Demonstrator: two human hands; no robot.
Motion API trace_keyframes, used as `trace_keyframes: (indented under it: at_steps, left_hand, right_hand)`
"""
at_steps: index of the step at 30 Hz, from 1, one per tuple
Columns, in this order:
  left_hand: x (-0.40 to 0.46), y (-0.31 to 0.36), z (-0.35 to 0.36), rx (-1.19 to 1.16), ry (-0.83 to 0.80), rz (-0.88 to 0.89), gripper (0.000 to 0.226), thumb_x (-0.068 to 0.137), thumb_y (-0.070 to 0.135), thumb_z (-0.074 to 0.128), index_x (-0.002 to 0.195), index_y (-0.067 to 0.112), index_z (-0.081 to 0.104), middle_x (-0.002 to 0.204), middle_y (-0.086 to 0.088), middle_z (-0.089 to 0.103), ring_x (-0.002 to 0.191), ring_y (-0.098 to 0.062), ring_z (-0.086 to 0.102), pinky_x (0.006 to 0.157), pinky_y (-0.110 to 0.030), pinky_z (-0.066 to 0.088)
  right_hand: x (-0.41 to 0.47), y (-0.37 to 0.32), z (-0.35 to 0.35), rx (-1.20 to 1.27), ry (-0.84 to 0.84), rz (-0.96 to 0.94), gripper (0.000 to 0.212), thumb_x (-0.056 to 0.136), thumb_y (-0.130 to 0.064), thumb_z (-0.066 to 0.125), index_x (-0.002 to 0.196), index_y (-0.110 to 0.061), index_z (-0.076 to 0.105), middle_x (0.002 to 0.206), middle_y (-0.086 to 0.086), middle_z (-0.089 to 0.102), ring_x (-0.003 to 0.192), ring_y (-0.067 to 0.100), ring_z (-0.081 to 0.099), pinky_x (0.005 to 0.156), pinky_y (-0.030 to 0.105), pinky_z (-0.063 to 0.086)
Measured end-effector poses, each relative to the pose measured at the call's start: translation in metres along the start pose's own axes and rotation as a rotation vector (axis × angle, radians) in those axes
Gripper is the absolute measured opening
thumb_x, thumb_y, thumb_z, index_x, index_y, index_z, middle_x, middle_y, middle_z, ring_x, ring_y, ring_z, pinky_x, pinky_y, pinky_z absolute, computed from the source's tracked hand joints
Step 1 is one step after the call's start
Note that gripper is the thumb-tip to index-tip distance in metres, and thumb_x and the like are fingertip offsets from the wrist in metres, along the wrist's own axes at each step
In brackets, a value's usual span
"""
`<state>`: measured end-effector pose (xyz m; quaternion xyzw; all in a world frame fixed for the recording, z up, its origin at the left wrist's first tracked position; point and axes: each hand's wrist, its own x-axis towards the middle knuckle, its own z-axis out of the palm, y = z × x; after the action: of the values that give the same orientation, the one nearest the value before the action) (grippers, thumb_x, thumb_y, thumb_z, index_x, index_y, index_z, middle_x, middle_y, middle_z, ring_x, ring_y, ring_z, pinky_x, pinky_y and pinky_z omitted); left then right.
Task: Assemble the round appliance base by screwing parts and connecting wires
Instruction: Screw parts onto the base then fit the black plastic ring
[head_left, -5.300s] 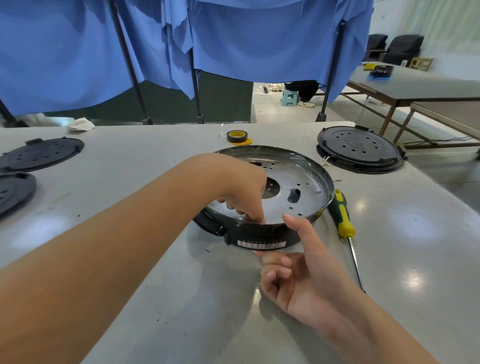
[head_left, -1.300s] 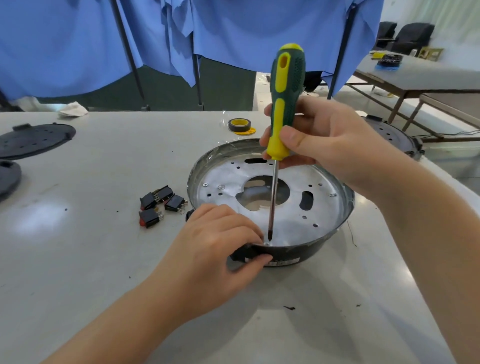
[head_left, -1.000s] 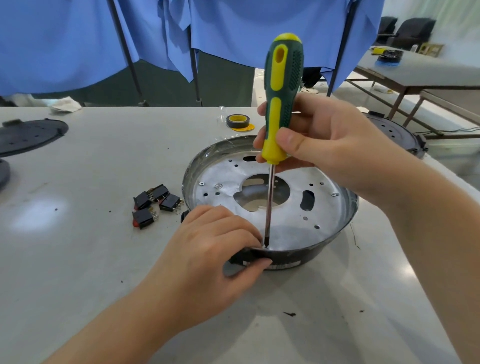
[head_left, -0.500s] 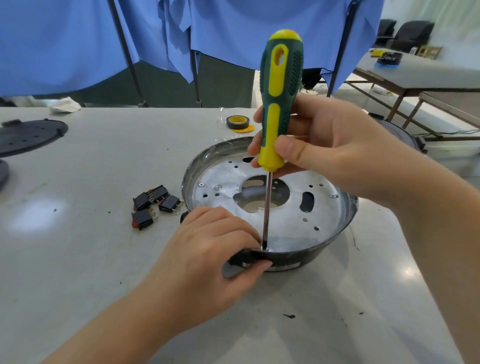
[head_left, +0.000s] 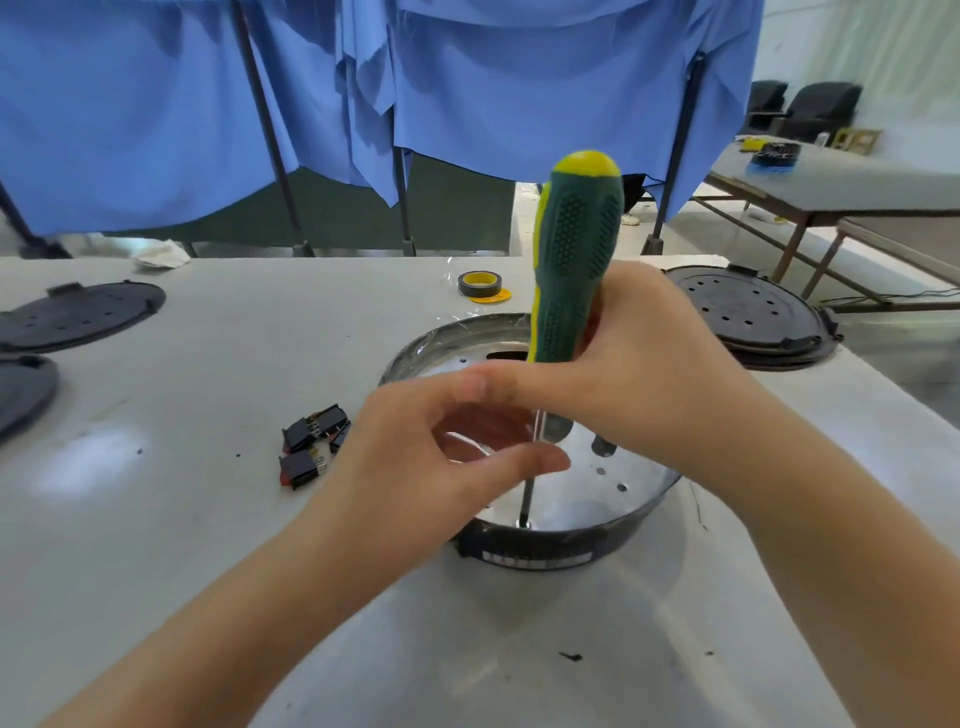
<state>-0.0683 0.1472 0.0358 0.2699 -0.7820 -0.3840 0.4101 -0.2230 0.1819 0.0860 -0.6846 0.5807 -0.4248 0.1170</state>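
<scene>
**Driving a rim screw into the round base**

The round appliance base (head_left: 597, 525), a black ring carrying a shiny perforated metal plate, sits toward the near right part of the grey desk (head_left: 208, 519), its labelled wall facing the near edge. A green and yellow screwdriver (head_left: 574, 270) stands nearly upright in it, the steel shaft running down to a small screw (head_left: 522, 524) at the plate's near rim. The right hand (head_left: 660, 374) is wrapped round the lower handle, fingers clenched on it. The left hand (head_left: 436, 457) hovers over the plate just beside the shaft, thumb and fingers loosely spread in an open curl and grasping nothing; whether a fingertip brushes the shaft I cannot tell.

The step in hand looks like seating this screw. To do it well, keep the shaft in line with the hole, press down through the handle so the tip does not cam out, and steady the base, since nothing visibly pins it and it may spin on the smooth desk.

Left of the base lie a few small black rocker switches (head_left: 309, 447). A roll of black and yellow tape (head_left: 480, 285) rests beyond the base toward the far edge. A dark round perforated cover (head_left: 748, 317) sits at the right edge, and two similar dark covers (head_left: 78, 317) lie by the left edge
</scene>
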Motion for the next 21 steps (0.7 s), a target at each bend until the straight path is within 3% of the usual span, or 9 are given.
trace_keyframes:
  at_steps: [2, 5, 8, 10, 12, 14, 17, 19, 21]
  left_hand:
    - [0.011, 0.009, -0.002, 0.016, -0.036, 0.016, 0.013, 0.066, 0.018, 0.085, 0.068, 0.026, 0.074, 0.065, 0.012, 0.072, 0.061, -0.003, 0.068, 0.052, -0.007, 0.045]
    - [0.026, 0.018, -0.005, 0.12, -0.092, -0.009, 0.016, 0.058, 0.024, 0.083, 0.054, 0.019, 0.068, 0.052, 0.006, 0.065, 0.048, -0.006, 0.057, 0.047, -0.008, 0.038]
    - [0.035, 0.021, -0.007, 0.064, -0.174, -0.072, 0.011, 0.059, 0.013, 0.079, 0.053, 0.016, 0.07, 0.054, 0.001, 0.068, 0.049, -0.006, 0.062, 0.046, -0.01, 0.043]
    - [0.039, 0.022, -0.01, 0.073, -0.243, -0.06, 0.021, 0.065, 0.006, 0.078, 0.055, 0.022, 0.071, 0.056, 0.002, 0.069, 0.052, -0.006, 0.065, 0.048, -0.012, 0.046]
    - [0.044, 0.02, -0.013, 0.081, -0.309, -0.063, 0.022, 0.069, 0.005, 0.078, 0.063, 0.026, 0.073, 0.061, 0.003, 0.071, 0.059, -0.008, 0.069, 0.054, -0.015, 0.052]
    - [0.048, 0.017, -0.017, 0.06, -0.364, -0.107, 0.013, 0.073, 0.006, 0.078, 0.077, 0.018, 0.075, 0.071, -0.004, 0.075, 0.07, -0.019, 0.073, 0.067, -0.029, 0.06]
    - [0.052, 0.015, -0.022, 0.017, -0.438, -0.195, 0.014, 0.076, 0.005, 0.076, 0.089, 0.009, 0.073, 0.082, -0.008, 0.076, 0.08, -0.025, 0.074, 0.078, -0.04, 0.06]
    - [0.053, 0.015, -0.024, -0.012, -0.483, -0.227, 0.019, 0.077, 0.001, 0.074, 0.094, 0.009, 0.07, 0.085, -0.005, 0.077, 0.082, -0.022, 0.074, 0.078, -0.038, 0.06]
    - [0.054, 0.016, -0.026, -0.036, -0.517, -0.24, 0.027, 0.079, -0.002, 0.072, 0.103, 0.008, 0.067, 0.088, -0.003, 0.077, 0.085, -0.021, 0.074, 0.078, -0.037, 0.06]
  right_hand:
    - [-0.001, -0.002, -0.001, -0.083, 0.022, 0.062, 0.073, 0.047, -0.075, 0.071, 0.065, -0.01, 0.045, 0.06, 0.005, 0.058, 0.045, 0.018, 0.054, 0.038, 0.037, 0.048]
    - [-0.001, -0.001, 0.0, -0.135, 0.03, 0.124, 0.077, 0.044, -0.081, 0.067, 0.062, -0.01, 0.044, 0.053, 0.0, 0.056, 0.045, 0.016, 0.055, 0.038, 0.038, 0.049]
    - [0.0, 0.002, 0.001, -0.198, 0.047, 0.129, 0.076, 0.046, -0.085, 0.062, 0.058, -0.013, 0.043, 0.053, -0.007, 0.056, 0.043, 0.009, 0.052, 0.036, 0.028, 0.046]
    - [0.001, 0.005, 0.0, -0.229, 0.036, 0.12, 0.071, 0.05, -0.085, 0.058, 0.058, -0.016, 0.043, 0.055, -0.009, 0.057, 0.044, 0.006, 0.052, 0.036, 0.019, 0.041]
    - [0.002, 0.007, -0.004, -0.146, -0.048, 0.118, 0.063, 0.057, -0.081, 0.058, 0.069, -0.02, 0.052, 0.062, -0.004, 0.061, 0.054, 0.006, 0.057, 0.044, 0.019, 0.047]
    - [0.004, 0.009, -0.013, 0.059, -0.207, 0.114, 0.055, 0.067, -0.07, 0.062, 0.095, -0.023, 0.06, 0.084, -0.005, 0.069, 0.077, 0.002, 0.066, 0.065, 0.018, 0.054]
    - [0.005, 0.013, -0.028, 0.408, -0.357, 0.089, 0.049, 0.082, -0.028, 0.069, 0.127, -0.017, 0.053, 0.118, -0.002, 0.067, 0.109, 0.008, 0.064, 0.093, 0.026, 0.052]
    - [0.004, 0.015, -0.033, 0.533, -0.376, 0.054, 0.054, 0.083, -0.005, 0.06, 0.135, -0.008, 0.046, 0.126, 0.008, 0.064, 0.116, 0.018, 0.061, 0.099, 0.036, 0.049]
    - [0.004, 0.014, -0.033, 0.552, -0.351, 0.037, 0.056, 0.085, 0.005, 0.059, 0.137, -0.007, 0.044, 0.124, 0.014, 0.064, 0.113, 0.027, 0.062, 0.099, 0.044, 0.049]
